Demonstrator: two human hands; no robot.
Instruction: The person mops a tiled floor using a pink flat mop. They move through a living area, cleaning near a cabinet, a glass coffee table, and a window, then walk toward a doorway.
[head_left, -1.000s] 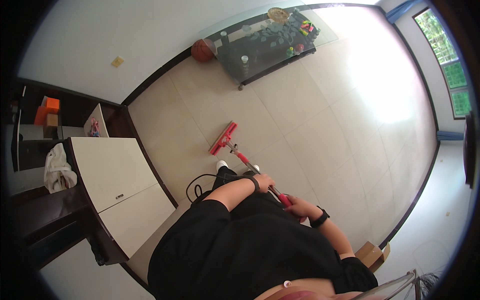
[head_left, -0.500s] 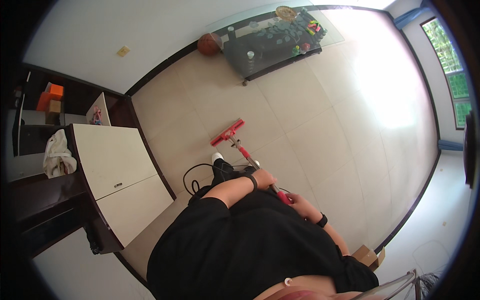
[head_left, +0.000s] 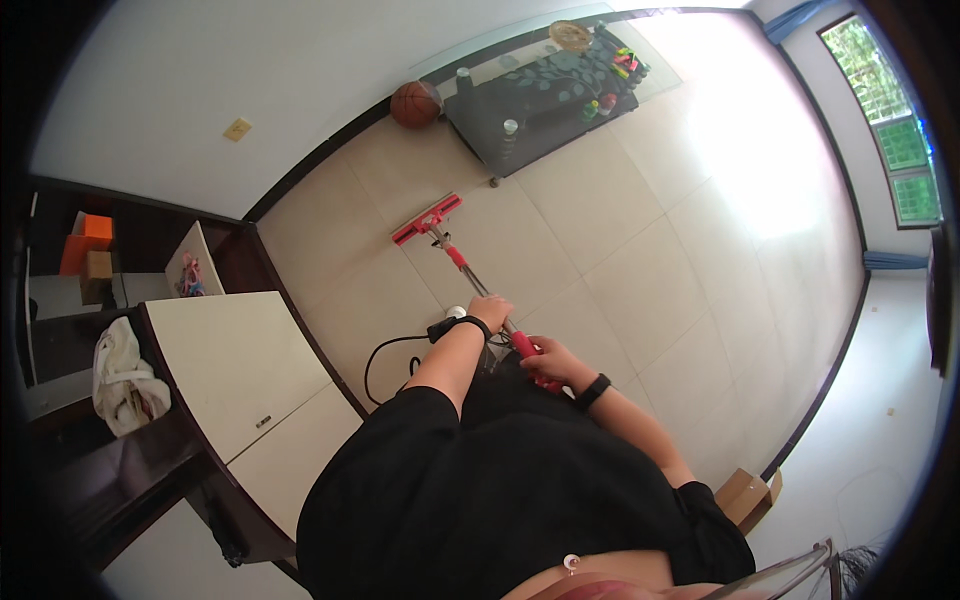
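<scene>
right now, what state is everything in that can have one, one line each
mop: held in both hands, red head down at the floor
left hand: closed around the pole
right hand: closed at the red grip
white cabinet doors: shut
cardboard box: flap open
white cloth: crumpled
blue curtain: gathered
window: open or shut, cannot tell

Tiled floor (head_left: 640, 240) bears mop head (head_left: 428, 219) and basketball (head_left: 415, 106).

Cabinet (head_left: 235, 365) left, mop (head_left: 469, 275) ahead, table (head_left: 565, 137) beyond
</scene>
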